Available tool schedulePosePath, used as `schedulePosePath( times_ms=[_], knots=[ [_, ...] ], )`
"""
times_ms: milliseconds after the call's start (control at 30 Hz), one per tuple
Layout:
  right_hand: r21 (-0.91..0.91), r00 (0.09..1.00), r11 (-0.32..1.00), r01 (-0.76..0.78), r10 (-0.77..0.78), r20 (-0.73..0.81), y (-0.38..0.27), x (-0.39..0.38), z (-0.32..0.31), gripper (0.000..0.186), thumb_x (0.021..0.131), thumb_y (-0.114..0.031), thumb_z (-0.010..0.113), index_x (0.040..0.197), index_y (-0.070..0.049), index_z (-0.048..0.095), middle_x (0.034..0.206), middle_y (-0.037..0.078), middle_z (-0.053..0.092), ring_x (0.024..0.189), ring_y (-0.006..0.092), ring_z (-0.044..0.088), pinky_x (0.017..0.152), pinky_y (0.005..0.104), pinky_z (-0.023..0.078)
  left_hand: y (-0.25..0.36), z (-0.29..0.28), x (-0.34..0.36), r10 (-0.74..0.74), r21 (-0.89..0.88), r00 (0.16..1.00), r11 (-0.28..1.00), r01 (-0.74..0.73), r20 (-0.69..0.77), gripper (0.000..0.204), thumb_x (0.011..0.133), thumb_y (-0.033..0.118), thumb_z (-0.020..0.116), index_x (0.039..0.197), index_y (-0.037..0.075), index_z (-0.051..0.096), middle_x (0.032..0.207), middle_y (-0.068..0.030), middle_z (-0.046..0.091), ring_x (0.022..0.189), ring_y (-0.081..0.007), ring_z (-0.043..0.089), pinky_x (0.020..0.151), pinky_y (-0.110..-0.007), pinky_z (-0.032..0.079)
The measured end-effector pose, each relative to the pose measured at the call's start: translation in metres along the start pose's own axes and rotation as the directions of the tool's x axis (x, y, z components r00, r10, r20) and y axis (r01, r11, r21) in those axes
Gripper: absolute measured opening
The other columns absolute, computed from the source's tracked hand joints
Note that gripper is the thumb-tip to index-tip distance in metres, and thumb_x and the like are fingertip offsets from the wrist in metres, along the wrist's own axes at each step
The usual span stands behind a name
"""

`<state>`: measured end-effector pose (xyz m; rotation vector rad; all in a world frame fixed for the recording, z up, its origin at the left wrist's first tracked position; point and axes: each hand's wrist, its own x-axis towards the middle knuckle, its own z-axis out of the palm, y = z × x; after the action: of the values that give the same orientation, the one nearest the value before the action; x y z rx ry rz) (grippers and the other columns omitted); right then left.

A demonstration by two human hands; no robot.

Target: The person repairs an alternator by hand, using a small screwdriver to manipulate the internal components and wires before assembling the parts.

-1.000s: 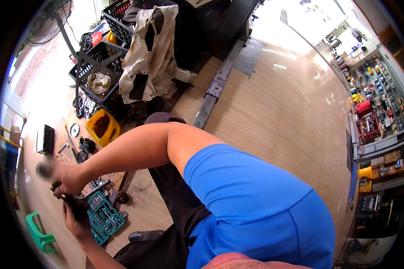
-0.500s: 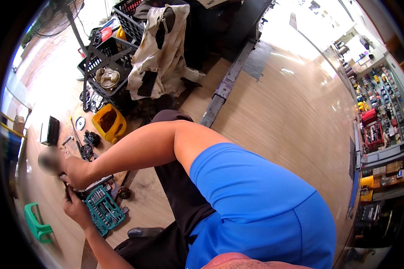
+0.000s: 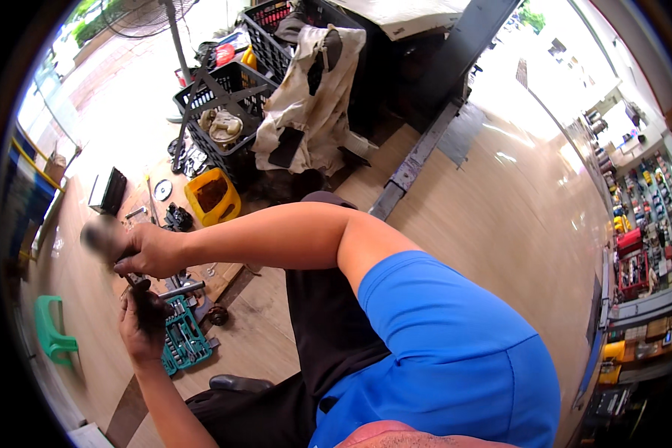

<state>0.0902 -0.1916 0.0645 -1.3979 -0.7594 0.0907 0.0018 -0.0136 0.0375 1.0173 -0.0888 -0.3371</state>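
My right hand [image 3: 157, 250] reaches across to the left with its fingers closed. A thin piece shows beneath its thumb, and a blurred, dark round shape [image 3: 103, 237] lies just beyond the fingers; I cannot make out what either is. Below it, my left hand [image 3: 138, 332] is closed around a dark, greasy-looking part [image 3: 151, 308], whose kind does not show. The two hands almost meet at the thin piece. Next to my left hand, an opened teal socket set case [image 3: 187, 340] lies on the floor, its sockets in their slots. A metal bar [image 3: 184, 290] lies just above the case.
A cut-open yellow jug [image 3: 213, 196], a black box [image 3: 107, 190] and black parts [image 3: 178, 217] stand beyond my hands. Black crates [image 3: 224, 97] with a stained cloth [image 3: 310, 112] rise farther back. A green stool [image 3: 54, 328] stands left; a grey metal beam [image 3: 414, 160] crosses the floor.
The view has shifted, so the surroundings sit farther right. My right hand has turned, showing more of its back and thumb. The dark part in my left hand is now more visible.
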Motion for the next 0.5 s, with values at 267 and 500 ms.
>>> schedulePosePath(
  times_ms=[267,500],
  knots=[
    [-0.273,0.987,0.949,0.159,-0.146,0.066,-0.012,-0.003,0.0,0.012,0.088,-0.011,0.067,0.089,0.001,0.066,0.078,0.02,0.065,0.069,0.0225,0.064,0.067,0.0345,0.05,-0.004,0.008,0.0,0.053,0.079,0.959,0.996,-0.032,-0.28,0.016,0.101,0.019,0.056,0.108,0.005,0.062,0.084,0.0001,0.062,0.069,-0.0119,0.058,0.063,-0.028,0.048],
    [-0.392,1.0,0.92,-0.013,0.003,-0.024,-0.007,-0.004,0.004,0.017,0.091,-0.016,0.066,0.091,0.001,0.069,0.076,0.023,0.064,0.063,0.0304,0.062,0.061,0.0378,0.049,-0.004,0.019,0.006,0.433,0.754,0.848,0.654,-0.063,-0.305,0.021,0.1,0.015,0.057,0.1,-0.003,0.068,0.074,-0.001,0.063,0.064,-0.0082,0.057,0.06,-0.024,0.047]
  ],
)
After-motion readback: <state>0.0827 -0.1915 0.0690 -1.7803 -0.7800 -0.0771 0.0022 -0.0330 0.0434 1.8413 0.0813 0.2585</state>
